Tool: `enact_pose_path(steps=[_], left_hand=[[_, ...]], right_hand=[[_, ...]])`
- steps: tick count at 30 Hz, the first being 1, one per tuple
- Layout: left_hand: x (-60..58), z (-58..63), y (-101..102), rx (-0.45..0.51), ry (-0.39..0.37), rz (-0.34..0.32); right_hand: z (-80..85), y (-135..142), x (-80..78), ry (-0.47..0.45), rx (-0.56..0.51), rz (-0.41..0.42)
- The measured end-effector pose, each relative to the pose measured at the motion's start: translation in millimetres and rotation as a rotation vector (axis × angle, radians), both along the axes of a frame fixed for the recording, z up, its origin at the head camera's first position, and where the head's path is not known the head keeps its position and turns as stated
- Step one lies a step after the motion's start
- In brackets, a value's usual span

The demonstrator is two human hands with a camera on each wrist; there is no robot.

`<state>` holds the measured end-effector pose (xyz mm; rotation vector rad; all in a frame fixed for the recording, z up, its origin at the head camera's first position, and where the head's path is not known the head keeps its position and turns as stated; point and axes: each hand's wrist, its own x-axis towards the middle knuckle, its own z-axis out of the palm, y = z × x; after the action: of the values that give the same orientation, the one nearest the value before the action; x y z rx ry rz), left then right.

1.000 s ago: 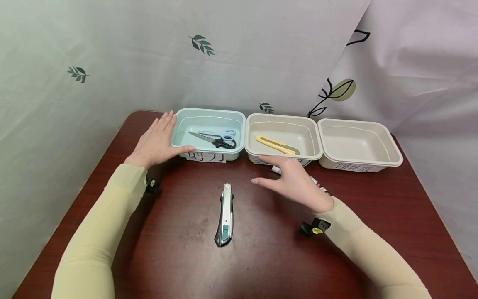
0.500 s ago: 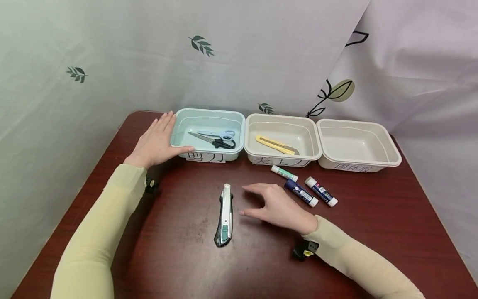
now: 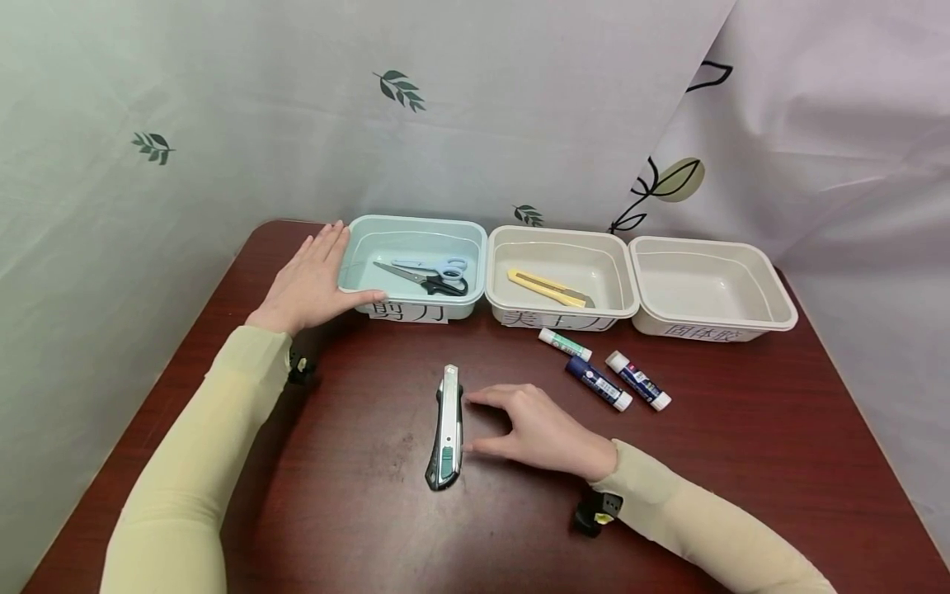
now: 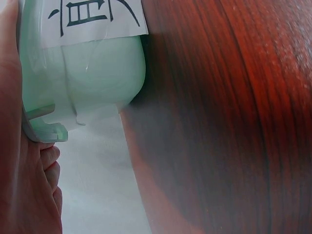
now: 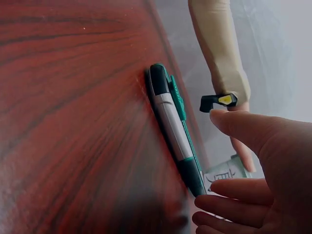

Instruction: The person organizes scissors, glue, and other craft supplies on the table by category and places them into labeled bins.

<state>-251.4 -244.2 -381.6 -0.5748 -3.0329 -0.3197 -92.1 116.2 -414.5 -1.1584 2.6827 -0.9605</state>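
My right hand [image 3: 540, 429] is just right of a silver and black utility knife [image 3: 449, 433] with a green slider. Its thumb and fingers are spread apart, and nothing is between them. In the right wrist view the knife [image 5: 175, 126] lies on the table in front of the thumb and fingertips; whether they touch it is unclear. My left hand [image 3: 308, 276] rests along the left end of a light blue box [image 3: 416, 221], its fingers straight and its thumb on the front rim. From the left wrist, the box's end [image 4: 97, 73] shows beside the palm.
Inside the blue box are black-handled scissors [image 3: 438, 285] and light blue scissors [image 3: 451, 268]. A beige box [image 3: 560, 233] beside it holds a yellow cutter [image 3: 547, 289]. Another beige box [image 3: 712, 244] stands at the right. Glue sticks [image 3: 599, 383] lie before them on the dark red table [image 3: 356, 511].
My right hand has moved from in front of the middle box, toward me and left, to beside the utility knife. The glue sticks have come into full view. The left hand stays put.
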Motion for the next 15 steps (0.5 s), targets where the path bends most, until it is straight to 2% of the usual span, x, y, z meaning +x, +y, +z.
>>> enact_pose_path(steps=[15], left_hand=[[0.1,0.2,0,0.003,-0.002,-0.001]], right_hand=[[-0.3,-19,-4.3,0.000,0.064,0.016]])
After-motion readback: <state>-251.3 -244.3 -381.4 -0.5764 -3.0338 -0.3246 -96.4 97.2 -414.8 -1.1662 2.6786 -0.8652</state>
